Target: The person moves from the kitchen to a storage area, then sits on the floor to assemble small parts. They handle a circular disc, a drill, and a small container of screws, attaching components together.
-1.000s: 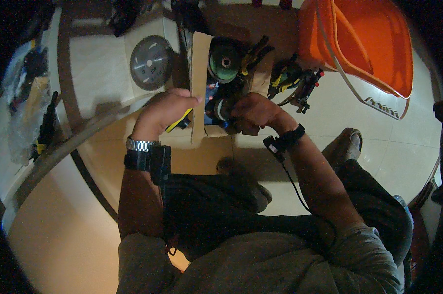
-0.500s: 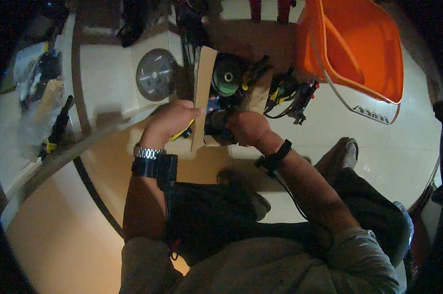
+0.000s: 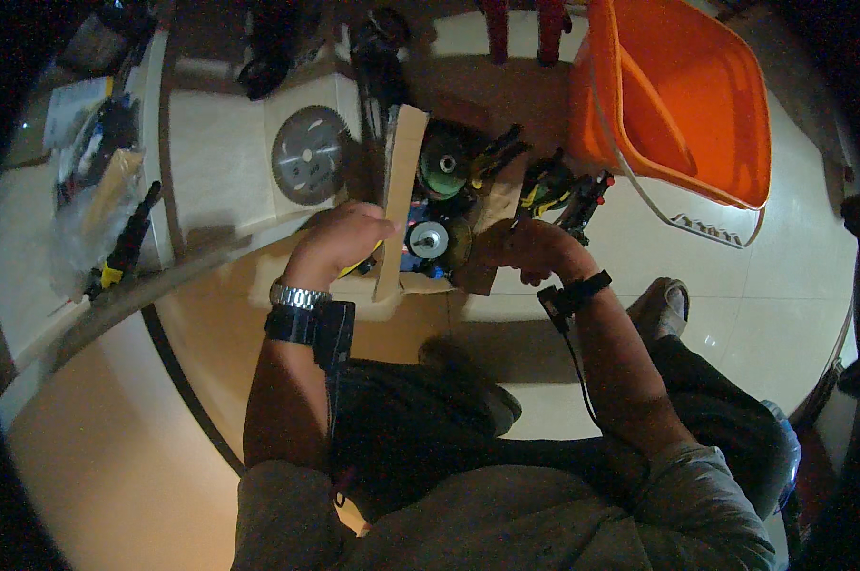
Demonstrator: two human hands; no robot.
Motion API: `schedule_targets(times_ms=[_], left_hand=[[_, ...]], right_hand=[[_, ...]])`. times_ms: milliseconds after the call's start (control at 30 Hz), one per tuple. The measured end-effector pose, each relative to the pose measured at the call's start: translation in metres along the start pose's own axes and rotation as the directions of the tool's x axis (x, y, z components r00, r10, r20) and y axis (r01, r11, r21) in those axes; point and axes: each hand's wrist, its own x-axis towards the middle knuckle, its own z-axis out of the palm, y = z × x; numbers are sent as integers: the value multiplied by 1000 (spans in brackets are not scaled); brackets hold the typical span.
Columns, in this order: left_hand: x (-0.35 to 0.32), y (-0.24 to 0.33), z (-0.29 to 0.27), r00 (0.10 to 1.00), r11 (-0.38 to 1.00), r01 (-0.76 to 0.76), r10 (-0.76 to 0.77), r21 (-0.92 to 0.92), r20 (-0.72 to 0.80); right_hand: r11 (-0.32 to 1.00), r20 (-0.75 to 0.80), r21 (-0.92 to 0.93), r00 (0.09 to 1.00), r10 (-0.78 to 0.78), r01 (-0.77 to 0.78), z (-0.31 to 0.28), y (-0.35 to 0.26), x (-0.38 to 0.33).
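Cardboard box [image 3: 403, 205] between the two sets of fingers, green disc [image 3: 438, 182] and pale round part [image 3: 427, 241] inside | left hand [image 3: 346, 240]: thumb touching box's left wall, other fingers hidden, grip cannot be told | right hand [image 3: 541, 249]: fingers curled by right wall, hold unclear | forearms [image 3: 630, 376] reach forward | saw blade [image 3: 308, 155] left, orange bucket [image 3: 692, 90] right
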Motion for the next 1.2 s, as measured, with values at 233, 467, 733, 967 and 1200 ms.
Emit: schedule_targets(times_ms=[233,467,733,967,1200], left_hand=[[4,0,3,996,991,92,-94,-99,-11],[5,-1,5,995,956,34,-59,-292,-80],[20,-14,1,999,954,28,-32,-298,-8],[18,-12,-4,993,930,117,-102,-348,60],[16,-14,-4,992,930,125,-117,-346,45]], right_hand=[[860,-85,509,996,7,37,33,30,24],[871,-419,442,908,-10,214,31,45,48],[951,-465,304,881,93,60,27,55,59],[987,-109,111,989,-101,114,6,23,42],[826,-284,-436,817,-502,357,57,-30,54]])
